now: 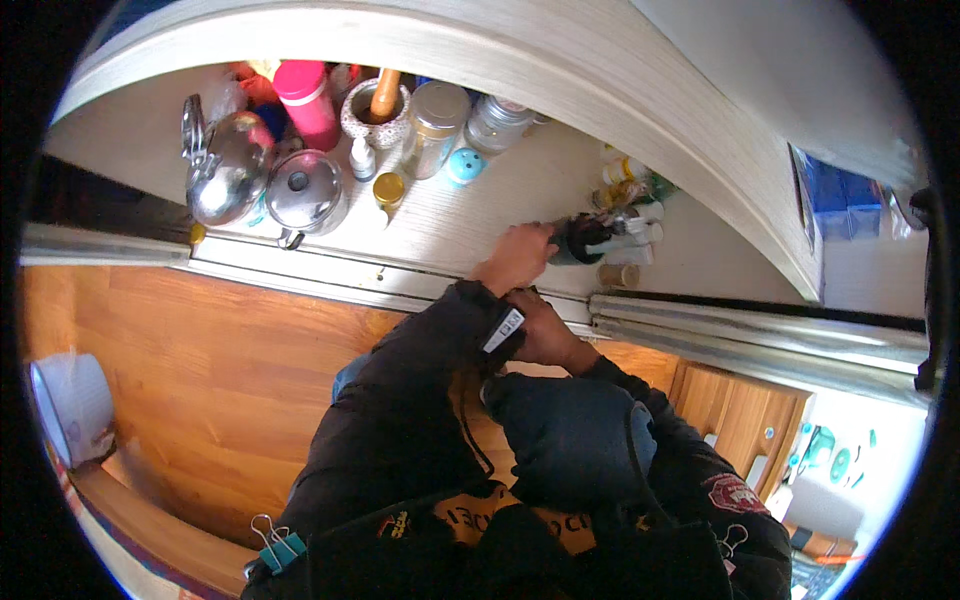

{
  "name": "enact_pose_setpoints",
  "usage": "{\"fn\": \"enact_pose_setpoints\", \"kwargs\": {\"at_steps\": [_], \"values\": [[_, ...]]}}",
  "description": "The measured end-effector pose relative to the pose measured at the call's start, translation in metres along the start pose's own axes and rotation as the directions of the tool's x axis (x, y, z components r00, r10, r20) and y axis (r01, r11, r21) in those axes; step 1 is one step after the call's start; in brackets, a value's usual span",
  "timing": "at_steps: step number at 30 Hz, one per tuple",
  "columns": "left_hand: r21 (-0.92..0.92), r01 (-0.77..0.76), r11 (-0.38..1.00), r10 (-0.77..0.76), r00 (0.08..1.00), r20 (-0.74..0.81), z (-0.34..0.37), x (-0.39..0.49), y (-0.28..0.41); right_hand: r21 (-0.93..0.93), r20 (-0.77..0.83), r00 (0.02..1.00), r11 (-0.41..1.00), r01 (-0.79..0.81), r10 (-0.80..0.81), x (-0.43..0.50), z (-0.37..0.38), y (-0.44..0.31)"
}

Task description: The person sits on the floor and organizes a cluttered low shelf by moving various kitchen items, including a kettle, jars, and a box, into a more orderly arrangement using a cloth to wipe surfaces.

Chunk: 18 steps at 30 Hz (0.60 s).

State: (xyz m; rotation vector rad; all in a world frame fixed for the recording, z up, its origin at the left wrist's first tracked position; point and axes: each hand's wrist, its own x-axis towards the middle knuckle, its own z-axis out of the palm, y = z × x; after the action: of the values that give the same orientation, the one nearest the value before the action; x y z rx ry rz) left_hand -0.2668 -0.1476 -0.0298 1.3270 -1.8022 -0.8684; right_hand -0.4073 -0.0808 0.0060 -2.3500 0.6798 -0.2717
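My left hand [519,256] reaches over the front edge of a pale wood-grain cabinet shelf [480,217]. Its fingertips meet the side of a dark cylindrical container [574,244], from which several mixed items stick out; whether the fingers grip it is unclear. Close below, my right hand [547,334] is bent beside the cuff of my left sleeve. A dark item with a white label bearing writing [504,331] lies against its fingers; I cannot tell if it is held or part of the sleeve. Small white-capped bottles [649,232] and a brown-capped jar [619,276] crowd the container's right side.
Leftward on the shelf stand a metal kettle [229,172], a lidded pot [306,191], a pink canister [309,105], a mortar with wooden pestle [379,112] and glass jars [435,127]. Door rails [750,337] edge the front. A white bin [75,405] stands on the wooden floor.
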Motion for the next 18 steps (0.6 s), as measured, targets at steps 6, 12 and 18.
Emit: {"fn": "enact_pose_setpoints", "kwargs": {"at_steps": [6, 12, 18], "values": [[-0.080, -0.070, 0.994, 0.075, 0.995, 0.065, 0.026, 0.007, 0.006, 0.216, -0.024, 0.991, 0.968, -0.126, 0.135, 0.000, 0.004, -0.007], [0.005, -0.120, 0.993, 0.120, 0.987, -0.106, -0.031, -0.016, 0.022, 0.070, -0.035, 0.999, 0.997, -0.035, 0.037, 0.003, -0.016, 0.000], [0.005, -0.143, 0.990, 0.136, 0.924, -0.358, -0.122, -0.070, 0.037, -0.107, -0.293, 0.904, 0.929, -0.354, 0.311, 0.051, -0.037, 0.031]]}}
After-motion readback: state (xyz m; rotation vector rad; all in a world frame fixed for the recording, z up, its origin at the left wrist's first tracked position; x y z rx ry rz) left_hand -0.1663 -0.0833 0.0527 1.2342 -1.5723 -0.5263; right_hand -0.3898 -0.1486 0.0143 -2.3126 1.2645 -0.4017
